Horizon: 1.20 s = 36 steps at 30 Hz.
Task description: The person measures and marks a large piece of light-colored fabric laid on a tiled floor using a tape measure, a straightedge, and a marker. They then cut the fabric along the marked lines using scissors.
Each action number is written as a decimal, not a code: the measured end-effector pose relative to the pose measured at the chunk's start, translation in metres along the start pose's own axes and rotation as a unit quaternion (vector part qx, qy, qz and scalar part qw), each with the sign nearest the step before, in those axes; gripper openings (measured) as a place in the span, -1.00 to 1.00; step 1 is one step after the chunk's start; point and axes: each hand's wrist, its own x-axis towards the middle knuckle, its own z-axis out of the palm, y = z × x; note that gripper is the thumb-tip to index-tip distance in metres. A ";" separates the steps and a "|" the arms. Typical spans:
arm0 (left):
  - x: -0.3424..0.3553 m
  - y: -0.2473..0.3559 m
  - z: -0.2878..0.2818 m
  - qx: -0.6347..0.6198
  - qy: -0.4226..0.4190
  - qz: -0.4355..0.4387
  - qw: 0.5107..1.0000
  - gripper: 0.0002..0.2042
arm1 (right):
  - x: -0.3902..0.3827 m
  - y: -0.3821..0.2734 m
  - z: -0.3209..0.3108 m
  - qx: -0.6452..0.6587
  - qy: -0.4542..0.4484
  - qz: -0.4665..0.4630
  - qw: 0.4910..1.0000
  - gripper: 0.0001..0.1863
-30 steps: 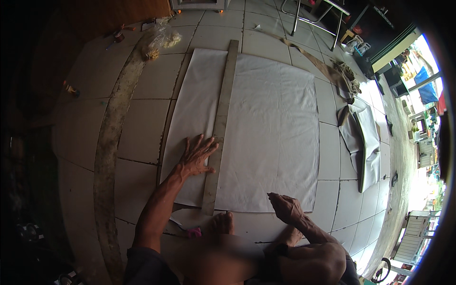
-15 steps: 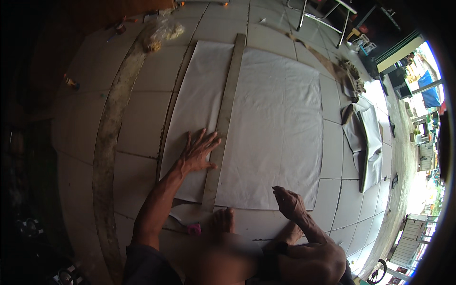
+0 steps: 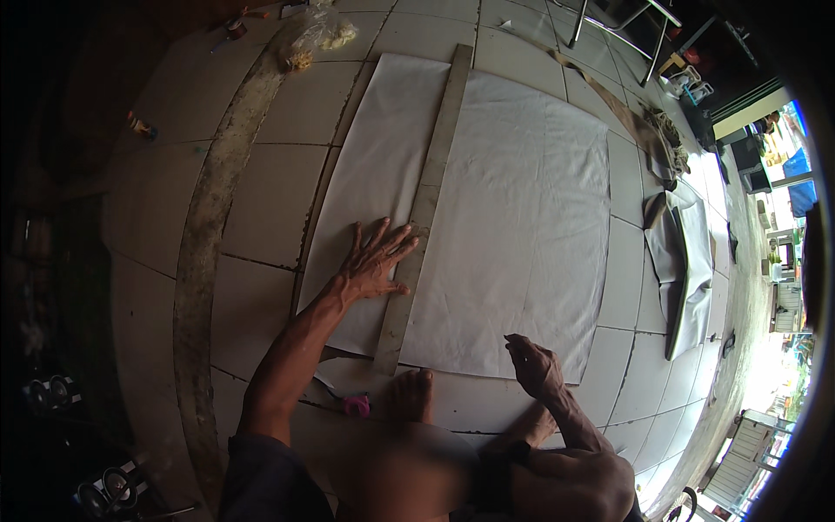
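A large white sheet (image 3: 522, 209) of fabric-like material lies spread on the tiled floor. Across its left part, running from far to near, is a long flat straightedge (image 3: 441, 143). My left hand (image 3: 372, 265) rests with spread fingers on the sheet, its fingertips and thumb on the straightedge. Over the sheet's near right edge my right hand (image 3: 535, 365) is closed, thumb and fingers pinched together. Whatever it may hold is too small or hidden to make out. Near my foot, by the sheet's near left corner, lie pink-handled scissors (image 3: 357, 404).
Folded grey-white material (image 3: 687, 270) lies on the floor at the right. Behind it are a brown strip (image 3: 613, 104) and a bundle of cords (image 3: 668, 143). A plastic bag (image 3: 320, 35) sits at the far left, and a metal-legged stand (image 3: 617, 26) at the far right.
The whole view has shifted slightly, so the floor things appear a little further right and higher. Both hands keep nearly the same pose; the left still lies on the straightedge.
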 end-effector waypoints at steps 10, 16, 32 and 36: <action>-0.002 0.005 0.002 -0.011 0.016 -0.010 1.000 0.15 | 0.006 -0.005 0.010 0.001 -0.031 -0.034 0.999 -0.77; -0.001 0.008 0.003 -0.017 0.019 -0.015 1.000 0.16 | 0.014 -0.015 0.019 0.004 -0.063 -0.052 0.997 -0.74; -0.015 0.002 0.031 -0.033 0.140 -0.013 0.990 -0.24 | 0.048 0.014 0.070 -0.222 -0.006 0.077 0.972 -0.24; -0.004 0.006 0.033 -0.031 0.154 -0.014 0.988 -0.27 | 0.051 0.083 0.029 -0.226 0.008 0.249 0.942 -0.20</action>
